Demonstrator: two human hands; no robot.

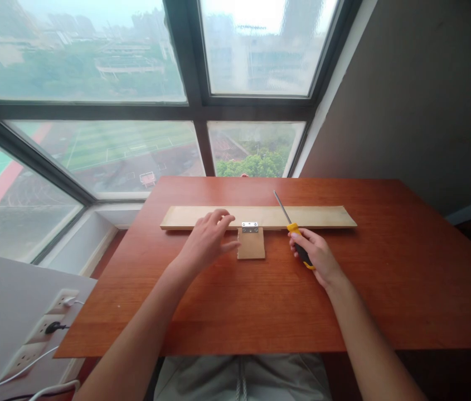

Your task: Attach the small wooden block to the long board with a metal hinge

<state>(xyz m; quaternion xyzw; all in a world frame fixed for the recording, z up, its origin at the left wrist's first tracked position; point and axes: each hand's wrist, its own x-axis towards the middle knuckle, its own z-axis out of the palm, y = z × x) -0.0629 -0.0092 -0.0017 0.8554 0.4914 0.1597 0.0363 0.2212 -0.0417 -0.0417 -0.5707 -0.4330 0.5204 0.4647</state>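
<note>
A long pale wooden board (319, 216) lies across the reddish wooden table (385, 289). A small metal hinge (249, 226) joins it to a short piece of wood (251, 245) in front. My left hand (208, 240) rests with spread fingers on the board just left of the hinge, thumb near the small piece. My right hand (317, 253) is closed round the yellow and black handle of a screwdriver (290, 224). Its metal shaft points away from me over the board, right of the hinge.
A large window fills the back and left, with a sill beyond the table's far edge. A dark wall stands at the right. Wall sockets (47, 328) with white and black plugs and cables sit at the lower left.
</note>
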